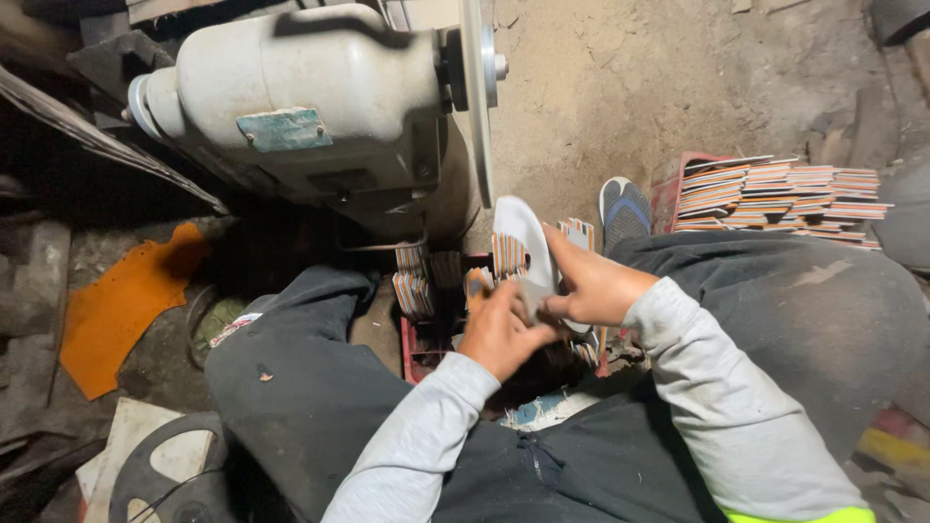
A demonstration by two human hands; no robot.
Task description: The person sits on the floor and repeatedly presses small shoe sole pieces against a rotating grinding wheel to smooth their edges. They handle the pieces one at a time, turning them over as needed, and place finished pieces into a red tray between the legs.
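The fingers (542,308) of both hands close on a white shoe sole (523,250), gripping it at its lower end. The right hand (596,286) holds the sole from the right side, thumb and fingers pinched on its edge. The left hand (499,334) holds it from below, fingers curled around the bottom; exactly how the left fingertips sit I cannot tell, as the hand's back faces the camera. The sole stands upright and tilted slightly, its upper end just beside the edge of a thin grinding disc (477,97), near it but whether touching cannot be told.

The disc is mounted on a grey motor (310,107) with a green plate on its side. Below the hands stands a red crate (412,353) on the floor between the person's knees, holding striped soles (414,286) packed on edge. Both sleeves are light grey, and the trousers are dark.

At the right, beyond the right knee, 1 foot in a blue sandal (625,208) rests on the dirt floor, just beside a second red crate stacked with striped soles (785,194) lying flat. At the left edge of the floor lies an orange sheet (121,310).
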